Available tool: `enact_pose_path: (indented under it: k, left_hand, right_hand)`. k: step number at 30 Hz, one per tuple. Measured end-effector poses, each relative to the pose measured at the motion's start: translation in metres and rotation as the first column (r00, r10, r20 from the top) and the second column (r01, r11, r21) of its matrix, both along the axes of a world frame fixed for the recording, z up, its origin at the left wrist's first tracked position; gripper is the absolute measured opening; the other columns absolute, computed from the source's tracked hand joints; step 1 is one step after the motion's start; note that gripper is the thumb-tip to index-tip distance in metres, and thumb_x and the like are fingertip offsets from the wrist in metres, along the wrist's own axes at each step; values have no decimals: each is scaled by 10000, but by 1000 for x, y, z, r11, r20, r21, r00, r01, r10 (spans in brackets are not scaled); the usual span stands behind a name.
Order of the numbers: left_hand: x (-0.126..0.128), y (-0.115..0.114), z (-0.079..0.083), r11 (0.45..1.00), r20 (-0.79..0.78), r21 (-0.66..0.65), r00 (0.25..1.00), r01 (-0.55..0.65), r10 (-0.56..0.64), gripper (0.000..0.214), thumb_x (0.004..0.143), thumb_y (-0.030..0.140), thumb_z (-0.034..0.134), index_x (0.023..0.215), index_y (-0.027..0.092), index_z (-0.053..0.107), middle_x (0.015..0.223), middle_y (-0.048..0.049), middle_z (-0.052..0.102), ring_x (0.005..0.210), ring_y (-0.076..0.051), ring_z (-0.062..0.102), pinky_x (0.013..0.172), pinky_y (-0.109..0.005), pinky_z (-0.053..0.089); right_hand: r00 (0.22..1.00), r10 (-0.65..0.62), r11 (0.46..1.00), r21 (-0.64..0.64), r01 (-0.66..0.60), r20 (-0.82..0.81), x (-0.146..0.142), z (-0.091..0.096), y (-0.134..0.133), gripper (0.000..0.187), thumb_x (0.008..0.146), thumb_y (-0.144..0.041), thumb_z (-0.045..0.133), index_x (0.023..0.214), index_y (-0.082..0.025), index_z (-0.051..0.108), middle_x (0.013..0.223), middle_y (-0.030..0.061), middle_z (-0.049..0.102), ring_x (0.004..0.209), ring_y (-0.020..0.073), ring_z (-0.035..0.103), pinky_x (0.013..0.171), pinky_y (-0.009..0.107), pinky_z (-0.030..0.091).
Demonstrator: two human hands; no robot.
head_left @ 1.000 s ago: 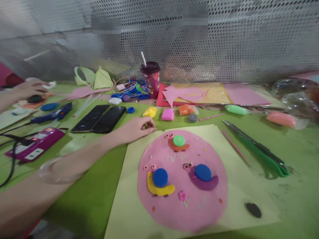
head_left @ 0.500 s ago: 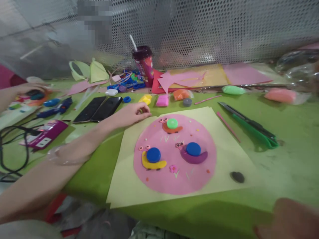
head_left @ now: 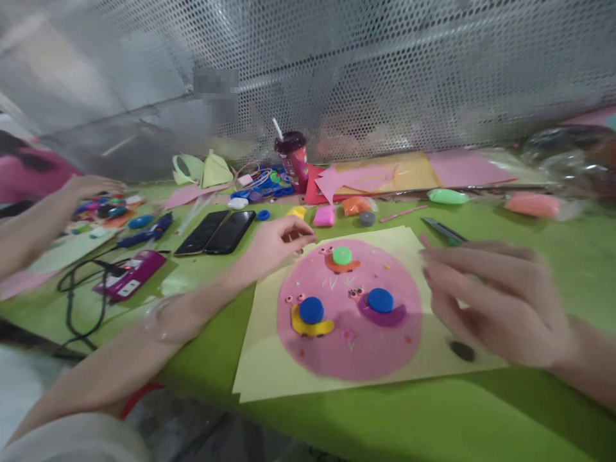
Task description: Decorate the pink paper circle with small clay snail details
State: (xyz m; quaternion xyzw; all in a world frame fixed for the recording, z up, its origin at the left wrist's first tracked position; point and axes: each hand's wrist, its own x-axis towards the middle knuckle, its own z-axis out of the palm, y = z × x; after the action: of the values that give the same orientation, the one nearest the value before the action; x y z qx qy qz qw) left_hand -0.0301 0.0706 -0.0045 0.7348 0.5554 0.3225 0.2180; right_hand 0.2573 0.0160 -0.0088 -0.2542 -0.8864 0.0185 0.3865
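My left hand (head_left: 282,244) rests at the upper left edge of the cream paper (head_left: 260,359), fingers loosely bent and apart, nothing visible in them. My right hand (head_left: 500,301), blurred, hovers over the paper's right side, fingers stretched forward, thumb apart, no held object visible. On the paper lies a pink paper circle (head_left: 332,359) with three clay snails: a yellow one (head_left: 312,328) and a purple one (head_left: 385,316) with blue caps as shells, and an orange one (head_left: 351,265) with a green cap. A pink clay flower (head_left: 347,335) sits below them. A dark oval piece (head_left: 462,350) lies near my right hand.
A green utility knife (head_left: 443,231) is partly hidden behind my right hand. Clay packs, including pink (head_left: 324,216) and green (head_left: 447,196), line the back. Two phones (head_left: 231,232), a cup with a straw (head_left: 292,163) and a power strip (head_left: 131,276) stand around. Another person's hand (head_left: 94,186) is far left.
My right hand has come in from the lower right corner to above the paper's right side. The view has shifted and tilted; my left hand stays by the paper's upper left edge.
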Motion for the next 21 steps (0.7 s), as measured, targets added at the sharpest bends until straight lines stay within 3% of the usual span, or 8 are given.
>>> enact_pose_path:
  k: [2,4,6,9,15,21]
  left_hand:
    - [13,-22,6,999,58,-1,997,48,-48,177,775,365,660,825,198,686,795,-16,698,628,-134,609,568,-236,487]
    - [23,-44,10,981,212,-81,965,174,-154,118,772,321,675,821,220,711,778,0,717,600,-124,628,583,-232,518]
    - [31,-60,13,938,347,-170,909,304,-232,55,758,251,691,798,230,722,794,2,732,698,-139,671,655,-228,537]
    - [39,-68,11,862,507,-285,829,420,-236,80,741,251,705,810,212,715,771,-14,739,682,-152,686,666,-249,556]
    - [47,-67,5,774,697,-380,707,507,-121,191,661,188,769,774,179,616,706,-1,716,582,-117,653,566,-216,526]
    - [49,-71,3,738,733,-397,672,546,-102,218,627,151,789,683,174,580,641,16,699,559,-93,632,559,-190,505]
  right_hand:
    - [999,-30,981,194,24,25,-3,8,10,373,849,-75,576,1182,-238,533,968,86,656,937,175,592,774,332,448]
    - [999,-40,961,274,37,5,-9,10,7,375,849,-79,589,1191,-210,508,945,79,623,877,163,576,732,318,454]
    - [999,-37,978,206,41,-26,-17,9,-3,298,868,-114,583,1144,-212,527,932,60,598,852,150,563,725,298,466]
    - [998,19,998,59,-16,-57,-27,8,-15,225,892,-128,545,1092,-229,568,929,40,591,855,130,553,728,251,488]
    - [993,70,998,2,-70,-99,-29,11,-15,195,873,-94,553,995,-229,624,897,13,603,816,102,548,740,209,497]
    - [982,176,982,-63,-180,-63,-32,9,-17,195,860,-50,544,960,-184,646,867,28,615,795,112,516,716,221,488]
